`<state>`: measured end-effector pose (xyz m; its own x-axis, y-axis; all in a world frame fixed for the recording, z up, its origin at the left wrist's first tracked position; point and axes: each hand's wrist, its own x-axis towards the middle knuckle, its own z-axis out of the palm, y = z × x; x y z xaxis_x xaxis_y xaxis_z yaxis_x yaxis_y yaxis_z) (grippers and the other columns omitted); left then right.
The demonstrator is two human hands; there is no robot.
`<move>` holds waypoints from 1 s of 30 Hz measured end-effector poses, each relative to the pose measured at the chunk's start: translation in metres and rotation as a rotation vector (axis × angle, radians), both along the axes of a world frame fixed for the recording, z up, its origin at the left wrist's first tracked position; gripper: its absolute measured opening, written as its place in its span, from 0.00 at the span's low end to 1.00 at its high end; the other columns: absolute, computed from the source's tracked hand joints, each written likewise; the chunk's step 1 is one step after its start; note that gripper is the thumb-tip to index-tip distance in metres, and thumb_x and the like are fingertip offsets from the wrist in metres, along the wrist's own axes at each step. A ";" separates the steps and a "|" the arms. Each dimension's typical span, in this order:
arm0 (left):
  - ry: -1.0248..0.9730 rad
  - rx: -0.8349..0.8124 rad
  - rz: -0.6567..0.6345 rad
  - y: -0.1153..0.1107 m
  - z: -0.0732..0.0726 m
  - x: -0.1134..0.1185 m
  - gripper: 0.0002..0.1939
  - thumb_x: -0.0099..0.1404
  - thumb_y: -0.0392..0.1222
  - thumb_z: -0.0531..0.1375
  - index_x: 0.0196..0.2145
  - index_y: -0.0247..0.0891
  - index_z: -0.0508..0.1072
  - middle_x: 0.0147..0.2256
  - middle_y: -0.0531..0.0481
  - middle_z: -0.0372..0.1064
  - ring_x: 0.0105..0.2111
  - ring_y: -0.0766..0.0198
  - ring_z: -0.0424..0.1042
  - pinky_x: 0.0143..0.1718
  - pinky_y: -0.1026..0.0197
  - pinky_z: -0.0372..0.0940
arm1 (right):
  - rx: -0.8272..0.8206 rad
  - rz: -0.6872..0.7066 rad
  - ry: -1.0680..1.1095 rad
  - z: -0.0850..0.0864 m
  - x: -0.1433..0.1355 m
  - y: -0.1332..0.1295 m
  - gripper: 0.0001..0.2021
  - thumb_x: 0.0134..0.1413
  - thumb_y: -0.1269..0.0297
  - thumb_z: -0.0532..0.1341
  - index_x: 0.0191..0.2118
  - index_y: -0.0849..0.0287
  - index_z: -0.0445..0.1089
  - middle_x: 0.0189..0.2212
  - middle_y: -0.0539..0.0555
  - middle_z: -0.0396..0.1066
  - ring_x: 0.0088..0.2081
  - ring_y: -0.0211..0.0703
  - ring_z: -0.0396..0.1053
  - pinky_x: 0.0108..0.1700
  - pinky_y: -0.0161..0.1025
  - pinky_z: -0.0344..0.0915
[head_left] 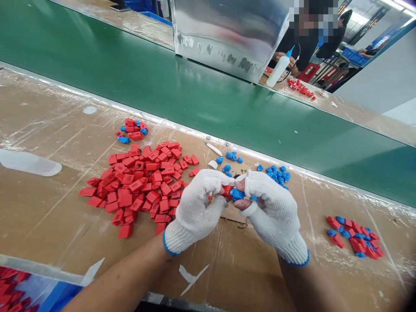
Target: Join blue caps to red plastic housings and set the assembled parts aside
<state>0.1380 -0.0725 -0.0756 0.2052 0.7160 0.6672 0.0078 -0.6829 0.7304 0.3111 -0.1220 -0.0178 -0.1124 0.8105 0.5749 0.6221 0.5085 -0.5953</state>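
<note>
My left hand (199,206), in a white fingertip-less glove, pinches a small red plastic piece (228,192). Facing it, my right hand (273,210), gloved the same way, grips a small blue plastic piece (237,194). The two pieces touch end to end between my fingertips; how deep one sits in the other is hidden. Left of my left hand lies a large heap of red plastic pieces (143,182). Loose blue pieces (278,174) lie just beyond my hands. A group of joined red-and-blue pieces (355,238) rests to the right.
A green conveyor belt (130,65) runs across behind the worktable (65,208). A smaller red-and-blue cluster (132,130) lies back left. Beyond the belt are a metal box (227,39), a white bottle (278,71) and a co-worker (302,47). A blue bin (61,297) holds red pieces.
</note>
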 end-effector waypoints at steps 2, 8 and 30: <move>0.001 0.047 0.005 0.001 0.000 0.001 0.16 0.63 0.21 0.64 0.34 0.41 0.65 0.40 0.51 0.80 0.43 0.63 0.81 0.45 0.61 0.79 | -0.002 -0.008 -0.031 0.001 -0.001 0.000 0.09 0.62 0.72 0.69 0.35 0.53 0.70 0.33 0.49 0.78 0.35 0.41 0.75 0.38 0.38 0.74; -0.021 0.214 0.037 0.002 -0.004 -0.001 0.14 0.65 0.23 0.64 0.37 0.41 0.69 0.39 0.50 0.79 0.38 0.63 0.82 0.39 0.61 0.80 | -0.094 0.011 -0.019 0.004 0.000 0.000 0.11 0.63 0.74 0.67 0.31 0.54 0.69 0.27 0.47 0.71 0.29 0.39 0.69 0.31 0.36 0.67; 0.270 -0.151 -0.326 -0.015 0.004 -0.004 0.18 0.83 0.51 0.46 0.38 0.41 0.67 0.31 0.49 0.72 0.28 0.61 0.70 0.30 0.58 0.65 | -0.125 0.170 0.146 -0.004 -0.008 0.000 0.21 0.74 0.46 0.62 0.31 0.53 0.66 0.31 0.51 0.71 0.36 0.45 0.71 0.38 0.42 0.71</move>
<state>0.1340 -0.0876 -0.0714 0.5888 0.6699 0.4522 0.0134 -0.5675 0.8233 0.3031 -0.1222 -0.0217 -0.1765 0.8528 0.4916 0.4367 0.5154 -0.7373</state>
